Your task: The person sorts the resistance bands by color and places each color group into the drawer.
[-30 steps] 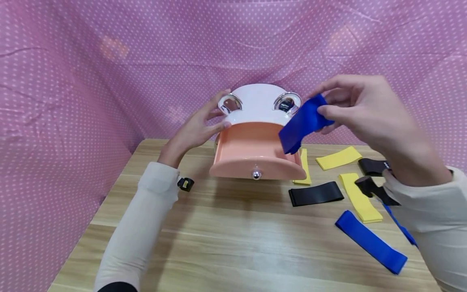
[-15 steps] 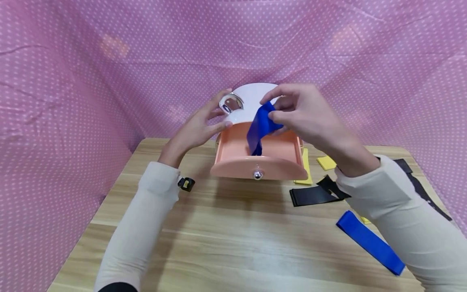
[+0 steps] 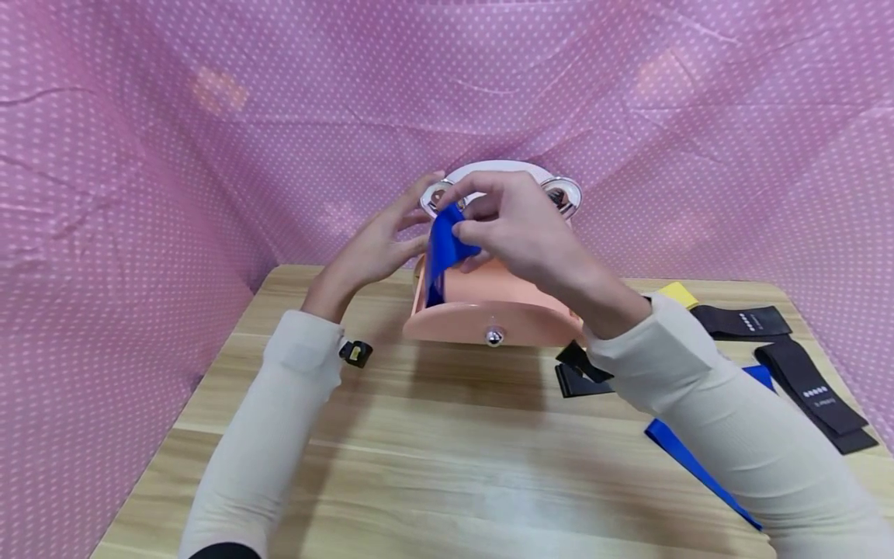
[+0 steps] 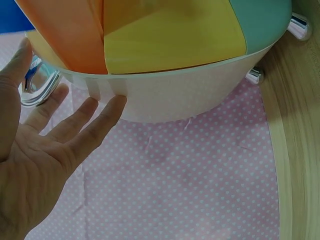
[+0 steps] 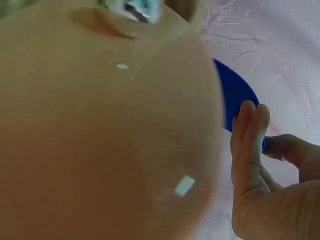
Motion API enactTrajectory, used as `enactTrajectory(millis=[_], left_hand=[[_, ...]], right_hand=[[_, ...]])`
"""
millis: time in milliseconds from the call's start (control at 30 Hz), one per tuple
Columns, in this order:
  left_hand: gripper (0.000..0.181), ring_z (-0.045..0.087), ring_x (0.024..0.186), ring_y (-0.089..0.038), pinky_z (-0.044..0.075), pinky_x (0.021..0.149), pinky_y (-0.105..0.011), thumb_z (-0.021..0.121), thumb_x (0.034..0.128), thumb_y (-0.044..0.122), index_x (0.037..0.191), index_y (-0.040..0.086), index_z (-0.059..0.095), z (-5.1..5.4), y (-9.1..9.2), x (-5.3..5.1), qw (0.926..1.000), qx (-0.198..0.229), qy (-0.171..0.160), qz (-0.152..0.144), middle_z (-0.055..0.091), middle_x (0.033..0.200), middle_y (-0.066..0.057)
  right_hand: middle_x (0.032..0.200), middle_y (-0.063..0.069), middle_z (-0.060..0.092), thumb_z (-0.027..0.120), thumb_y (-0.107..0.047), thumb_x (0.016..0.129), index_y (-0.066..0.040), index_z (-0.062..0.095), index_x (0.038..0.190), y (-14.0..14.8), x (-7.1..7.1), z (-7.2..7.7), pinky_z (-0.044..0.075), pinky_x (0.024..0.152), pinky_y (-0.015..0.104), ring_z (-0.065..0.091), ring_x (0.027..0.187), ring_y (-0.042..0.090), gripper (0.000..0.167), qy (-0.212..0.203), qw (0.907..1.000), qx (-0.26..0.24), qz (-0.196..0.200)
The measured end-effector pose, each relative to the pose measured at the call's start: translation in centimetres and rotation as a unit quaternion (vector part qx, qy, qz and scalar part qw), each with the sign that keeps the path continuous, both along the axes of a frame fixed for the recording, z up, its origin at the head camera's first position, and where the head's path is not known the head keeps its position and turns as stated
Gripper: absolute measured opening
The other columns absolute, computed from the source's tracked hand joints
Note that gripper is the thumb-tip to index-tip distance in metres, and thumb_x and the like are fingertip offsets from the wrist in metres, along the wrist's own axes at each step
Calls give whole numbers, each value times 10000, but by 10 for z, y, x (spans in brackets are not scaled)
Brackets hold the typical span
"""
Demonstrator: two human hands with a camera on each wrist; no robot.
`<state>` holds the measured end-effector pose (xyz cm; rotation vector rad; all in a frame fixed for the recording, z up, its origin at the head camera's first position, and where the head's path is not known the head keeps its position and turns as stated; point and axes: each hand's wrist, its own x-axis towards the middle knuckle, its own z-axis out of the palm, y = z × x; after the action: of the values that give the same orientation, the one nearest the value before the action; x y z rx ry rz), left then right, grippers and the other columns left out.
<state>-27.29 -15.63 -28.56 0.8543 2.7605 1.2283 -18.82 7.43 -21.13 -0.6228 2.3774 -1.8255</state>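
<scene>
Your right hand (image 3: pixel 517 225) pinches a blue band (image 3: pixel 443 244) at the left end of the peach drawer (image 3: pixel 538 324). Your left hand (image 3: pixel 382 242), fingers spread, touches the white box (image 4: pixel 170 97) behind the drawer.

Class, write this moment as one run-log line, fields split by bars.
right hand: blue band in grip, at open drawer | left hand: touching white box | black bands: on table | state: blue band not yet released

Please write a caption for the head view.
Right hand holds a blue band at the open drawer; left hand touches the box.
</scene>
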Motion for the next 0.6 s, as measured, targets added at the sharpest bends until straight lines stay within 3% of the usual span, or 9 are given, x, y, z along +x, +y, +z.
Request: enactTrajectory(millis=[300, 600], left_hand=[[814, 521, 1459, -320, 470, 1123, -655, 704, 1001, 411, 1578, 647, 182, 1, 0, 3, 9999, -128, 14, 84, 310, 1724, 38], [831, 515, 1464, -300, 471, 1131, -640, 714, 998, 390, 1599, 611, 183, -1, 0, 0, 9999, -110, 3, 92, 227, 1743, 100]], right_hand=[[1042, 254, 758, 609, 60, 964, 9, 663, 1263, 17, -6, -28, 663, 660, 346, 785, 734, 278, 309, -660, 9955, 449, -521], [1131, 259, 750, 645, 15, 996, 1, 644, 1300, 40, 0, -45, 660, 658, 327, 795, 756, 270, 304, -665, 9895, 1011, -790]])
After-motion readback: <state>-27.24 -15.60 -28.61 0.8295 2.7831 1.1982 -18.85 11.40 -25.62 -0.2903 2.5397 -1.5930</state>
